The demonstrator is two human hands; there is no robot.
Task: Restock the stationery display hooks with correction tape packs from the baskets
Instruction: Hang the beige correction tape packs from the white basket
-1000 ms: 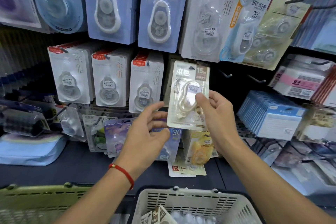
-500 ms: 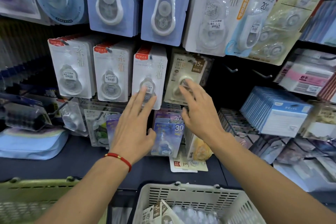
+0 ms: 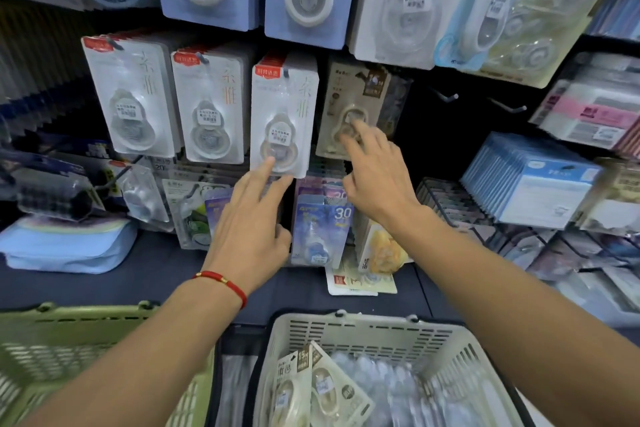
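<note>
A beige correction tape pack (image 3: 349,94) hangs on a display hook in the middle row. My right hand (image 3: 375,177) is just below it, its straight fingertips touching the blister at the pack's lower part. My left hand (image 3: 251,218) is spread open, its fingertips touching the bottom edge of the white pack (image 3: 282,114) hanging to the left. A white basket (image 3: 433,343) at the bottom centre holds two more beige packs (image 3: 318,388) and several clear-wrapped ones.
A green basket (image 3: 86,322) stands at the lower left. Two bare hooks (image 3: 446,95) stick out to the right of the beige pack. Blue packs (image 3: 530,180), more white packs (image 3: 131,97) and a blue pouch (image 3: 65,246) crowd the shelf (image 3: 149,281).
One second ago my right hand held the beige pack in front of the display. The pack now hangs on its hook and both hands have flattened against the hanging packs.
</note>
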